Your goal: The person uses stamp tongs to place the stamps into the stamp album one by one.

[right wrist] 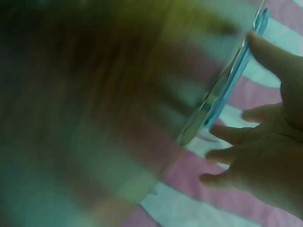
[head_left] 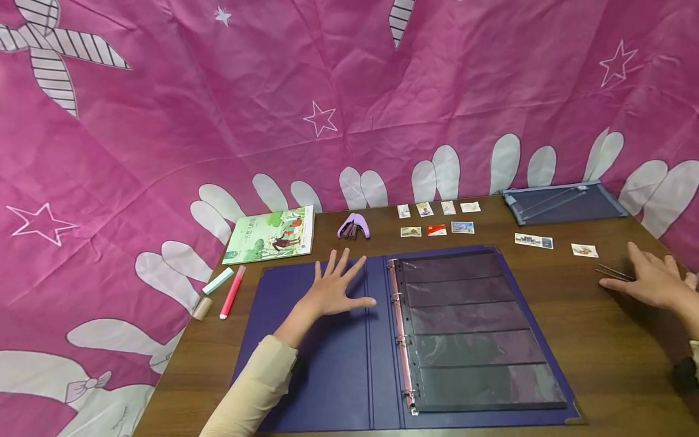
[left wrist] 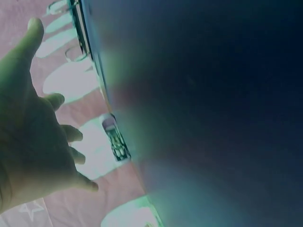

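My left hand (head_left: 333, 290), fingers spread, hovers above the left cover of a dark blue ring binder (head_left: 322, 364) and holds nothing. The binder lies open, with a black page of clear pocket strips (head_left: 480, 340) on its rings (head_left: 401, 340). At the right of the table my right hand (head_left: 652, 276) has its fingers extended and apart, beside a pair of tweezers (head_left: 614, 272). In the right wrist view this hand (right wrist: 260, 146) shows nothing in its grasp. A small postage stamp (head_left: 585, 250) and a wider stamp (head_left: 534, 241) lie to the left of it.
Several more stamps (head_left: 437, 230) form two rows at the back. Behind them to the right is a blue mesh zip pouch (head_left: 565, 203). A purple hole punch (head_left: 354, 226), a green picture book (head_left: 270, 235), a red marker (head_left: 232, 292) and a pale green stick (head_left: 218, 281) lie at the left.
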Tool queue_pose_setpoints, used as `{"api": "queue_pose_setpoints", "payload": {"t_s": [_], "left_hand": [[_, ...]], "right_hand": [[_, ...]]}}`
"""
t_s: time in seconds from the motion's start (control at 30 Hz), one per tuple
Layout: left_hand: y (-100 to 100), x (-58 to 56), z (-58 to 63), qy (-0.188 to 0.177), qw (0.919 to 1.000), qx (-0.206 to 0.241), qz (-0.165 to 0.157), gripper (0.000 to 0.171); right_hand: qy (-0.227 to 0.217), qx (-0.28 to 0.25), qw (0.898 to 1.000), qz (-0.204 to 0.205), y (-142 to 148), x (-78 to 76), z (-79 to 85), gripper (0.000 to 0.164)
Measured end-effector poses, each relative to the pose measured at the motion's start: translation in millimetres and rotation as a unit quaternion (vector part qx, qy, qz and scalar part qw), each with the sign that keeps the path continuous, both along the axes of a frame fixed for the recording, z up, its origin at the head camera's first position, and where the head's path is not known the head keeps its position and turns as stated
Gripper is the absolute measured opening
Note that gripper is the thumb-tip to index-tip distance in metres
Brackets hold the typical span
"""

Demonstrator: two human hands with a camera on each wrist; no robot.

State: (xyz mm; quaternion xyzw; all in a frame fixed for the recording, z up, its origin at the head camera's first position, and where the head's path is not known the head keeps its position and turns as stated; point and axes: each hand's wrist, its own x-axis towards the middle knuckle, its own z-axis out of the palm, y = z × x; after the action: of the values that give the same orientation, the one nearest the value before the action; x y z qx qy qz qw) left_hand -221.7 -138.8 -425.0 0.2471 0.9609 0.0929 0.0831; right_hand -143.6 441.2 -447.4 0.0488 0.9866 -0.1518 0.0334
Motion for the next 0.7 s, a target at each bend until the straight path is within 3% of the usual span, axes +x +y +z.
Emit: {"api": "queue_pose_setpoints", "payload": {"t_s": [0.23,0.47,0.7], "left_hand": [[24,0.5,0.5,-0.07,0.9949,0.058,-0.044,0.09],[50,-2.6,2.0,-0.084,0.9903,0.069,-0.087,0.088],[61,-1.2,0.3,-0.082,0.9915,0.059,-0.082,0.08]], "right_hand": [[0.009,0.015,1.0,0.02,15,1.0,2.7,0.074],[0.034,0.023,0.999,0.035,20,-0.8,1.6,0.057],[0.035,-0.006,0.997,0.065,22,-4.0,-0.2,0.033]]}}
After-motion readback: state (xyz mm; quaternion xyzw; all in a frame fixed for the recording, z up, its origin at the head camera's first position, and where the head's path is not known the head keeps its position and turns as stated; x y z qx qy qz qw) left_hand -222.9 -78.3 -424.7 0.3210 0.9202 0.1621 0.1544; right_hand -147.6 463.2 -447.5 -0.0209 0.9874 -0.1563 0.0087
